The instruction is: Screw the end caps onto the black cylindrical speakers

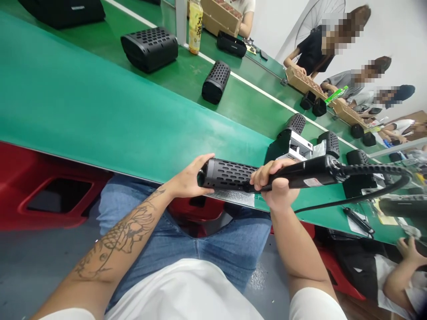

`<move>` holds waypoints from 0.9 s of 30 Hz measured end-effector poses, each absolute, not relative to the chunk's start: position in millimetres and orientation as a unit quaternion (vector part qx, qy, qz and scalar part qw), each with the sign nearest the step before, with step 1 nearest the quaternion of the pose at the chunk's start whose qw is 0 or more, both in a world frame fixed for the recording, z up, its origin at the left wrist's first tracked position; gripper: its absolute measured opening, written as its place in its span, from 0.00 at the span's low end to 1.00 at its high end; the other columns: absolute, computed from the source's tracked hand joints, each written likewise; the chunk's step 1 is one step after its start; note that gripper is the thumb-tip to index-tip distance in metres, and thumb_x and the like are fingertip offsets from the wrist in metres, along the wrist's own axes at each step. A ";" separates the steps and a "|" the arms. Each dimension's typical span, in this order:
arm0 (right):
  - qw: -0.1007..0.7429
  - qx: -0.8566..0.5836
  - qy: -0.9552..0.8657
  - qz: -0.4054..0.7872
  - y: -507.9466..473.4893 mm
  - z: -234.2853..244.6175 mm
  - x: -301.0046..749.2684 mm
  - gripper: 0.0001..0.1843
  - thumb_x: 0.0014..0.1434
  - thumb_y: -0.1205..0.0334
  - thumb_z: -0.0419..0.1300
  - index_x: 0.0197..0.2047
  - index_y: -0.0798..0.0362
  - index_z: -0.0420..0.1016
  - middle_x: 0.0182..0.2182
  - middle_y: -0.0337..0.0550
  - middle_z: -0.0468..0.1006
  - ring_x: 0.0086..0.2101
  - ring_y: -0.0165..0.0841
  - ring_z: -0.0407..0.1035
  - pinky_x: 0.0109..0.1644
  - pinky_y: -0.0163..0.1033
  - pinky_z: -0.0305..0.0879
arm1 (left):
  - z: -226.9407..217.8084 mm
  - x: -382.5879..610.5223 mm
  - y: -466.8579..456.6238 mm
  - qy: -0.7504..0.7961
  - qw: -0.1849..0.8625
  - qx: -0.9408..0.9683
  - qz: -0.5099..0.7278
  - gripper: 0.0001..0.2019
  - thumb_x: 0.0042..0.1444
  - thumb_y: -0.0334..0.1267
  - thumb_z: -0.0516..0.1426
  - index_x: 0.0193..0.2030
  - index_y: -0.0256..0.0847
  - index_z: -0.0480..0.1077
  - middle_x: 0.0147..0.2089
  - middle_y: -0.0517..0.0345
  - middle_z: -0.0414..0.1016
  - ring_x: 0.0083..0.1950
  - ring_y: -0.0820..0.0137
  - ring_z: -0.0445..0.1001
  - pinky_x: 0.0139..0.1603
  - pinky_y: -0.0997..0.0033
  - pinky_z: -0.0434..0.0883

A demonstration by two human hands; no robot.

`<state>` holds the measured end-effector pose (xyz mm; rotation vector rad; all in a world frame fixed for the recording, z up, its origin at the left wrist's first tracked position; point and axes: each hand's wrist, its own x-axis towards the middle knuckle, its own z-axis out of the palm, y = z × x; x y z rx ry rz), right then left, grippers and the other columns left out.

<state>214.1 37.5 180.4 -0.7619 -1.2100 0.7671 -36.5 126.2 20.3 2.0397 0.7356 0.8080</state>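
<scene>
My left hand [188, 178] grips the left end of a black perforated cylinder housing [228, 174], held level at the near edge of the green bench [83, 106]. My right hand [275, 184] is closed around a black electric screwdriver [307, 174]. The tool lies almost level, its tip pressed into the cylinder's right end. A coiled black cable [373, 170] runs from the tool's rear off to the right. Both forearms reach over my lap in blue jeans.
More perforated black housings [216, 82] and a larger black speaker case [149, 48] lie on the bench, beside a drink bottle [195, 26]. A black-and-white fixture [292, 146] stands behind the tool. Several people sit along the right. Red bins [40, 191] sit under the bench.
</scene>
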 end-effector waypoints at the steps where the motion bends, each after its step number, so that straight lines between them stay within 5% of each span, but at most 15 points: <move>1: 0.683 -0.341 -0.543 0.350 37.8 179.9 213.7 0.29 0.59 0.37 0.85 0.37 0.46 0.76 0.19 0.26 0.75 0.15 0.27 0.68 0.25 0.37 0.76 | 20.6 -36.4 126.4 0.291 0.403 0.807 0.318 0.61 0.58 0.49 0.79 0.92 0.47 0.55 0.88 0.39 0.65 0.87 0.40 0.70 0.91 0.43 0.69; 11: 0.614 -0.360 -0.568 0.413 42.5 181.3 216.8 0.35 0.52 0.30 0.86 0.33 0.45 0.71 0.16 0.26 0.72 0.14 0.27 0.64 0.22 0.37 0.70 | 20.8 -36.5 128.2 0.284 0.399 0.814 0.312 0.63 0.59 0.52 0.79 0.93 0.46 0.52 0.86 0.37 0.67 0.85 0.40 0.73 0.88 0.44 0.72; 21: 0.616 -0.328 -0.580 0.420 36.3 175.1 224.7 0.29 0.57 0.38 0.86 0.35 0.46 0.77 0.20 0.28 0.76 0.17 0.28 0.69 0.28 0.39 0.76 | 21.4 -36.5 126.6 0.304 0.387 0.815 0.304 0.64 0.58 0.55 0.79 0.93 0.46 0.52 0.86 0.37 0.68 0.84 0.40 0.73 0.87 0.44 0.73; 24: 0.669 -0.361 -0.550 0.346 37.8 185.2 255.1 0.29 0.60 0.33 0.82 0.40 0.46 0.79 0.20 0.26 0.74 0.16 0.29 0.68 0.27 0.40 0.76 | 22.3 -35.6 122.8 0.312 0.370 0.818 0.311 0.60 0.58 0.56 0.79 0.90 0.46 0.56 0.83 0.37 0.71 0.83 0.40 0.75 0.87 0.42 0.74; 27: 0.748 -0.436 -0.482 0.134 50.8 189.9 312.5 0.23 0.65 0.40 0.81 0.44 0.46 0.80 0.20 0.25 0.73 0.17 0.30 0.69 0.27 0.40 0.74 | 20.6 -33.6 119.6 0.295 0.341 0.829 0.332 0.57 0.57 0.55 0.79 0.87 0.46 0.58 0.81 0.36 0.73 0.82 0.39 0.76 0.86 0.39 0.74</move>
